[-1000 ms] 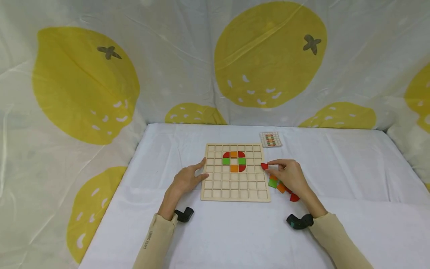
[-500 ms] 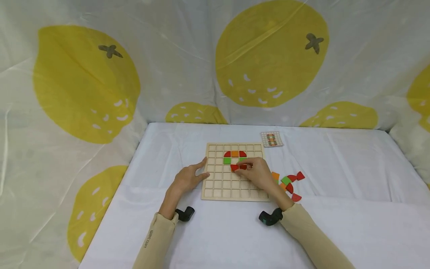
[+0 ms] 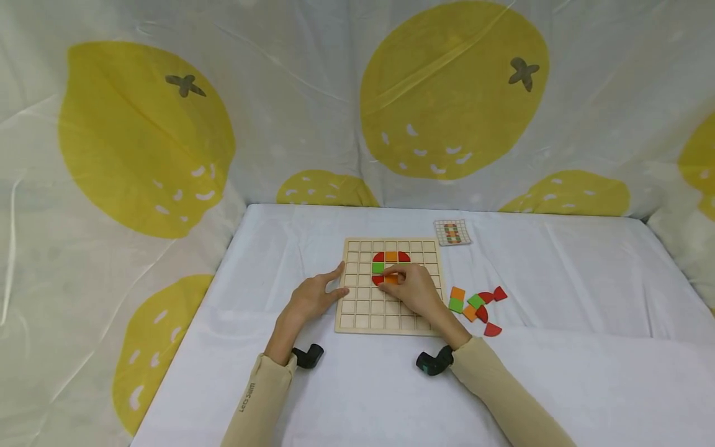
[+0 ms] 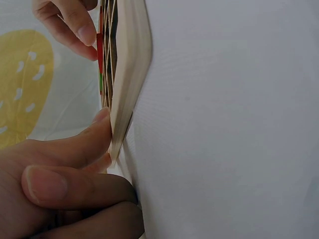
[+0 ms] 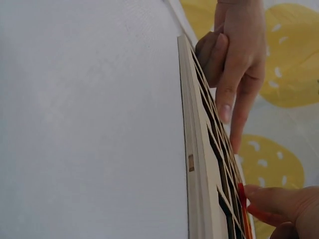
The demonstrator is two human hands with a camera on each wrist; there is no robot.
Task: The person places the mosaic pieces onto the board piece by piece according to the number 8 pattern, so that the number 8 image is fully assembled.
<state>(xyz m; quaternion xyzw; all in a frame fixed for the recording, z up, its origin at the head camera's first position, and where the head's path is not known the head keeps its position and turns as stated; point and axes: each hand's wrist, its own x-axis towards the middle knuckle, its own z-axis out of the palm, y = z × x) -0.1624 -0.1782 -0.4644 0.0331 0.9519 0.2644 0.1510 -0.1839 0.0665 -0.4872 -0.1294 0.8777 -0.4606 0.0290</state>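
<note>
A wooden grid board [image 3: 360,308] lies on the white cloth, with red, orange and green tiles set in some of its cells. My right hand [image 3: 412,287] reaches over it, thumb and index finger pinching a red quarter-circle tile [image 3: 377,280] at the cell left of an orange square [image 3: 391,280]. In the right wrist view those fingertips meet at the tile's red edge [image 5: 242,195]. My left hand [image 3: 313,298] touches the board's left edge with thumb and index finger extended, its other fingers folded under in the left wrist view. The right hand hides some cells.
Loose tiles lie right of the board: an orange square [image 3: 458,292], a green square [image 3: 455,305] and several red quarter-circles, one at the near end [image 3: 493,329]. A small pattern card [image 3: 452,232] sits beyond the board's far right corner. A lemon-print cloth [image 3: 313,124] hangs behind.
My right hand has carried the red quarter-circle tile left from beside the board, across its cells, to the cell left of the lower orange square. The left hand stays at the edge.
</note>
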